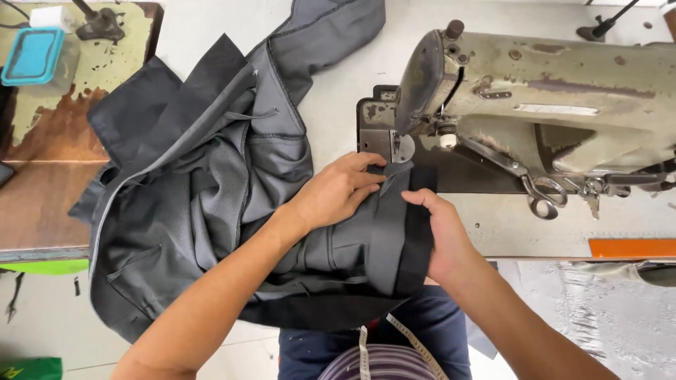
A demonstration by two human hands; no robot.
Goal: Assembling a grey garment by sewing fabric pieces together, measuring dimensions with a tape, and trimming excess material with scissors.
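Observation:
A dark grey garment [204, 176] lies bunched over the white table, with a folded waistband strip [394, 232] running toward the needle of an old beige sewing machine [535, 91]. My left hand [338, 190] presses flat on the cloth just left of the presser foot [398, 148], fingers spread. My right hand [440, 232] pinches the right edge of the folded strip, thumb on top.
Scissors [535, 190] lie on the machine bed right of the needle. A worn wooden bench [49, 176] at left carries a blue lidded box [32, 56]. An orange strip [630, 248] marks the table edge. A measuring tape [408, 341] hangs over my lap.

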